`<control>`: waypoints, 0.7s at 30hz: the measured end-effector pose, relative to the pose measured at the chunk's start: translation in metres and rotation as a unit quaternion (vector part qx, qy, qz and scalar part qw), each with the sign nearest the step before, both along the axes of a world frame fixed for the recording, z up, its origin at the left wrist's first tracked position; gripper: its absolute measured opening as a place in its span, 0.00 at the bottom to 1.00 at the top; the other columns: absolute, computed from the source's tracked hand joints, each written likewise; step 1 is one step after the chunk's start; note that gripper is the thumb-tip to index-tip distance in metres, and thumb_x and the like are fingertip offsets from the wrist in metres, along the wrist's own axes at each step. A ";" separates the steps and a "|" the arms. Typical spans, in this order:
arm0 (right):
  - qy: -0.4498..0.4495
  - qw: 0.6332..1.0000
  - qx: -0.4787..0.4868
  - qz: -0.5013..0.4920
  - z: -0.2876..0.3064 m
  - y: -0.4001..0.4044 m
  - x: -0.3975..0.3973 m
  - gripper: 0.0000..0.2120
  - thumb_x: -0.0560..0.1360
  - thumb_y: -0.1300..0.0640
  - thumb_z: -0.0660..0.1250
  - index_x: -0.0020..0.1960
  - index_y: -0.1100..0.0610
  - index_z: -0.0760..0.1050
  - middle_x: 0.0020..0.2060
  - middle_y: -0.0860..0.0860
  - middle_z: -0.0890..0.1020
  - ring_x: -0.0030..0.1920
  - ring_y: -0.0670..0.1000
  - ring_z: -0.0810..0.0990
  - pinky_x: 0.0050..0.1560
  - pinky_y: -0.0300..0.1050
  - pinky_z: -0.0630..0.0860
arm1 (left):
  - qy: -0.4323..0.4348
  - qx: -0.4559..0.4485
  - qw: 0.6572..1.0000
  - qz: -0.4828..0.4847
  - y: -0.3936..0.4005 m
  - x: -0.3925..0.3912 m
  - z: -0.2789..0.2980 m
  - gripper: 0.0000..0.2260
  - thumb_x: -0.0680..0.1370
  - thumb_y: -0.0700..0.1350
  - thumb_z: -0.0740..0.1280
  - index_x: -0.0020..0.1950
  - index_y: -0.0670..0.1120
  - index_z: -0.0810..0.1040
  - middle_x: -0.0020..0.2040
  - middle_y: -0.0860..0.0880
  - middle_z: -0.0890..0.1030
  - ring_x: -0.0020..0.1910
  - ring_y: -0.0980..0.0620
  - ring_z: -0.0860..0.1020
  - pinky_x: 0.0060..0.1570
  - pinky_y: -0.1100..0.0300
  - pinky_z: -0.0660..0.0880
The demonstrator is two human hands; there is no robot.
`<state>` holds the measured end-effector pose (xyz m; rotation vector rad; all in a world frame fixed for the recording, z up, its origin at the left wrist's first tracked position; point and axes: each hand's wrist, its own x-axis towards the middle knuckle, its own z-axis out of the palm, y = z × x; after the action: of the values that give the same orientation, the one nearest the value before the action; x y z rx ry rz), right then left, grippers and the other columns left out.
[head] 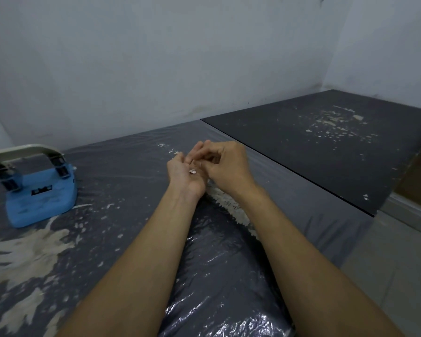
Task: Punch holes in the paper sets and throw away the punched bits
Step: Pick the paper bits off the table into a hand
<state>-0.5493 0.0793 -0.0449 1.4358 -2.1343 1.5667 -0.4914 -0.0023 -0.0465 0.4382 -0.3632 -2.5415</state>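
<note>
My left hand (184, 170) lies palm up over the table's middle, cupped, with a few small white punched paper bits (193, 171) in the palm. My right hand (225, 164) hovers right beside it, its fingers curled and its fingertips over the left palm; whether they pinch a bit is hidden. A blue hole punch (40, 199) with a pale grey lever stands at the far left of the table, apart from both hands. No paper sets are in view.
The grey table (122, 181) is covered in shiny plastic film with pale worn patches. A second dark table (314, 147) adjoins on the right, flecked with white. Walls close off the back, and floor shows at the lower right.
</note>
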 end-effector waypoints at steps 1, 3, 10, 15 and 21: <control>0.016 1.000 0.004 -0.003 0.000 0.001 -0.001 0.13 0.67 0.71 0.75 0.43 0.54 0.87 0.32 0.33 0.79 0.36 0.33 0.80 0.39 0.25 0.73 | -0.002 -0.001 1.000 0.000 -0.001 -0.001 -0.001 0.24 0.87 0.49 0.48 0.58 0.34 0.77 0.51 0.35 0.83 0.47 0.41 0.82 0.39 0.53 0.83; 0.046 0.999 0.008 -0.021 0.001 0.003 -0.004 0.13 0.66 0.69 0.75 0.43 0.52 0.87 0.33 0.36 0.80 0.38 0.35 0.78 0.38 0.24 0.70 | -0.005 -0.004 1.000 0.003 -0.003 -0.002 -0.003 0.24 0.86 0.49 0.49 0.59 0.33 0.77 0.52 0.35 0.83 0.50 0.39 0.82 0.57 0.53 0.80; 0.016 0.980 0.063 -0.189 -0.004 0.028 -0.048 0.10 0.74 0.68 0.71 0.52 0.58 0.85 0.47 0.51 0.86 0.45 0.46 0.83 0.51 0.36 0.79 | 0.003 -0.007 1.000 0.024 -0.008 -0.001 -0.008 0.23 0.86 0.47 0.49 0.61 0.32 0.77 0.58 0.33 0.82 0.60 0.38 0.81 0.66 0.45 0.74; -0.065 0.942 0.244 -0.220 -0.015 0.038 -0.061 0.13 0.76 0.68 0.60 0.56 0.61 0.80 0.55 0.60 0.81 0.55 0.61 0.79 0.52 0.48 0.75 | 0.002 -0.008 1.000 0.023 -0.009 -0.001 -0.010 0.23 0.86 0.48 0.50 0.61 0.32 0.77 0.59 0.34 0.82 0.61 0.38 0.80 0.68 0.46 0.73; -0.056 0.946 0.276 -0.163 -0.016 0.035 -0.053 0.20 0.76 0.71 0.58 0.62 0.60 0.81 0.60 0.59 0.81 0.59 0.60 0.78 0.59 0.49 0.76 | 0.005 -0.013 1.000 0.024 -0.012 -0.001 -0.012 0.22 0.86 0.47 0.50 0.63 0.32 0.76 0.60 0.34 0.81 0.62 0.38 0.79 0.68 0.46 0.72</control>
<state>-0.6023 0.1146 -0.0611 1.0316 -2.8503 0.9945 -0.4920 -0.0141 -0.0582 0.4203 -0.3774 -2.4893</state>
